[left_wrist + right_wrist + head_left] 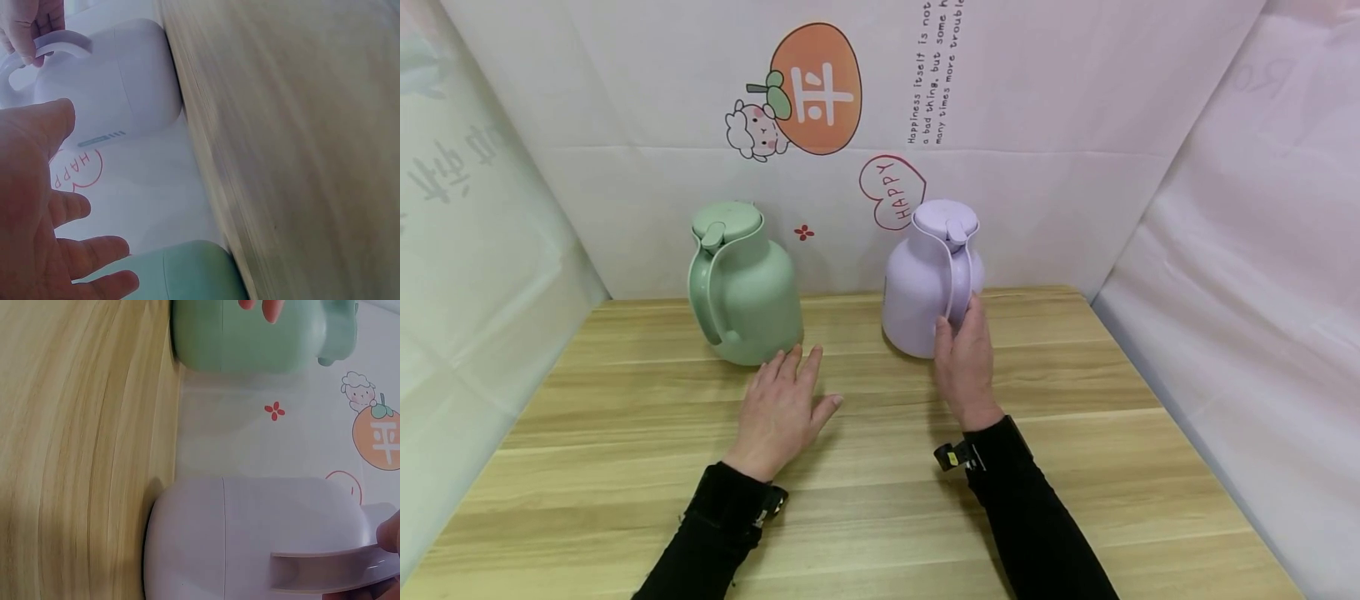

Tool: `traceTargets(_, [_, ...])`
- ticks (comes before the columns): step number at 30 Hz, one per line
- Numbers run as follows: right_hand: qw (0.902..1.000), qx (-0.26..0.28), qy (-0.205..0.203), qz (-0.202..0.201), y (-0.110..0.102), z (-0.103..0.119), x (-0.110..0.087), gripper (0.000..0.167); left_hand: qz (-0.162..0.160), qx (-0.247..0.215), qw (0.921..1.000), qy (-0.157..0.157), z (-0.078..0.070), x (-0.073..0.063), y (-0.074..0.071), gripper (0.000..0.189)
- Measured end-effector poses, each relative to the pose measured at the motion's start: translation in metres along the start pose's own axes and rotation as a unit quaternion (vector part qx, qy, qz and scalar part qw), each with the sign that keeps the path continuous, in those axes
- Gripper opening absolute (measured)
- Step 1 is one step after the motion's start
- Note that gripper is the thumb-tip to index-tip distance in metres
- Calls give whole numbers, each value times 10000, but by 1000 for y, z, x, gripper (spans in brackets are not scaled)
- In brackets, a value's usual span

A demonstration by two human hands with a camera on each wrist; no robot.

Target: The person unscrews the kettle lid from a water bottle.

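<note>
A lilac thermos jug (913,292) stands upright at the table's far edge, its handle turned toward me. My right hand (966,358) grips that handle (337,570); in the right wrist view the thumb lies on one side, with fingers beneath. To the left a green thermos jug (756,287) stands upright, handle facing front left. My left hand (778,412) is spread palm down just in front of its base, fingers straight and holding nothing. In the left wrist view the left fingers (94,253) overlap the green jug (200,275).
Both jugs stand on a wood-grain table (865,467). Close behind them rises a white printed cloth (1037,192), and further cloth sheets (1247,317) hang along both sides. A small wrist camera (952,457) sits at the right cuff.
</note>
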State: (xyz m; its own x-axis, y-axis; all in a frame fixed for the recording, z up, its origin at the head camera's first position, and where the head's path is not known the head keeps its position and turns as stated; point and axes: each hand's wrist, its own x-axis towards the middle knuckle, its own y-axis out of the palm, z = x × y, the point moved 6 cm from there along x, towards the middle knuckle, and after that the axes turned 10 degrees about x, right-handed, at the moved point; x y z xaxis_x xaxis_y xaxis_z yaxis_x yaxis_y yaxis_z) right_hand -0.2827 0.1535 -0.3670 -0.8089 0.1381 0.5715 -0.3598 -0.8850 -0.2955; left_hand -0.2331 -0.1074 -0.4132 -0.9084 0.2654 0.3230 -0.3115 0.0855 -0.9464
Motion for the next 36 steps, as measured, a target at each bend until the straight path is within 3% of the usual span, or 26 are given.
traceTargets(7, [9993, 341, -106, 113, 4, 5, 1, 52, -32, -11, 10000, 1, 0, 1, -1, 78])
traceTargets(17, [9964, 793, -85, 270, 8, 10, 1, 27, -26, -12, 10000, 6, -1, 1, -2, 78])
traceTargets(36, [9872, 1536, 259, 336, 7, 20, -6, 40, 26, 45, 10000, 9, -1, 1, -2, 78])
